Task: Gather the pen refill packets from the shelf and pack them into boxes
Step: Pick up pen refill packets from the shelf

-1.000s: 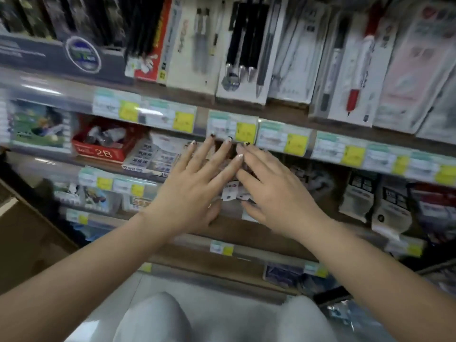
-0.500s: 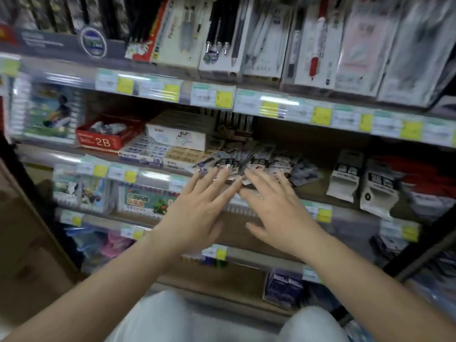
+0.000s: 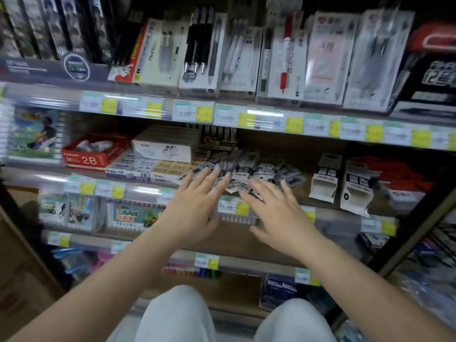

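A loose pile of black-and-white pen refill packets (image 3: 256, 169) lies on the middle shelf (image 3: 318, 197), at the centre of the view. My left hand (image 3: 195, 206) is stretched out flat with spread fingers, its fingertips at the pile's left edge. My right hand (image 3: 274, 211) is also flat and spread, its fingertips at the pile's front right. Neither hand holds anything. Two upright white-and-black boxes (image 3: 343, 182) with open fronts stand on the same shelf to the right of the pile.
Left of the pile sit eraser boxes (image 3: 138, 166), a white carton (image 3: 165, 146) and a red 2B box (image 3: 91, 154). Carded pens (image 3: 197, 50) hang above. Red packs (image 3: 399, 171) lie far right. A brown cardboard box (image 3: 17, 272) stands at the lower left. My knees (image 3: 177, 314) are below.
The view has pulled back and tilted, so the shelf sits lower in frame. Both hands have spread slightly apart and lie at the front of the packet pile.
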Tool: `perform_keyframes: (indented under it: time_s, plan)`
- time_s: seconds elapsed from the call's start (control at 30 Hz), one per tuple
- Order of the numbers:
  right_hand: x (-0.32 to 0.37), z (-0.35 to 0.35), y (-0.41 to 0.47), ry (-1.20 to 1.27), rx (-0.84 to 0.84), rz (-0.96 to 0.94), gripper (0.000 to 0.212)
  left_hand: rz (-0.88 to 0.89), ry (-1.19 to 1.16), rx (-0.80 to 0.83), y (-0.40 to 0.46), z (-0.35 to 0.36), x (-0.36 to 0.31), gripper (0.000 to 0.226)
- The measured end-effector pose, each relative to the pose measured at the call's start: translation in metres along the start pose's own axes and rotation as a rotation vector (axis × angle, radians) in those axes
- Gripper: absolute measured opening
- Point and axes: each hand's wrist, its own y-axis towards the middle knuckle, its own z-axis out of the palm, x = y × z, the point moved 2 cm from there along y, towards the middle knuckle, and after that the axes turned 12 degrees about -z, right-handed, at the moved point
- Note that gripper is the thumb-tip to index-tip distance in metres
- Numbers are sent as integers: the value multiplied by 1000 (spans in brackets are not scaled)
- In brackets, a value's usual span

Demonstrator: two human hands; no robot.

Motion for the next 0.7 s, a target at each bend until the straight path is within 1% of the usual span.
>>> perform_keyframes:
  time_s: [0.13, 0.27, 0.4, 0.5, 0.6, 0.7]
  plan:
    - [-20, 4, 0, 4, 13, 36, 72, -35, -52, 26, 31, -1, -9, 76]
    - [-40, 7, 0, 23, 7, 58, 72, -63, -56, 46, 64, -2, -24, 67]
    - [-56, 12, -1, 26, 1, 70, 73, -121, -128, 139, 98, 5, -41, 70]
    - [-65, 15, -3, 44, 6, 73, 73, -201, -189, 221, 124, 14, -49, 73]
    - [-71, 16, -7, 54, -7, 75, 72, -281, -149, 350, 144, 25, -54, 77]
    - [-75, 16, -12, 59, -39, 82, 73, -308, -94, 397, 149, 34, -58, 74]
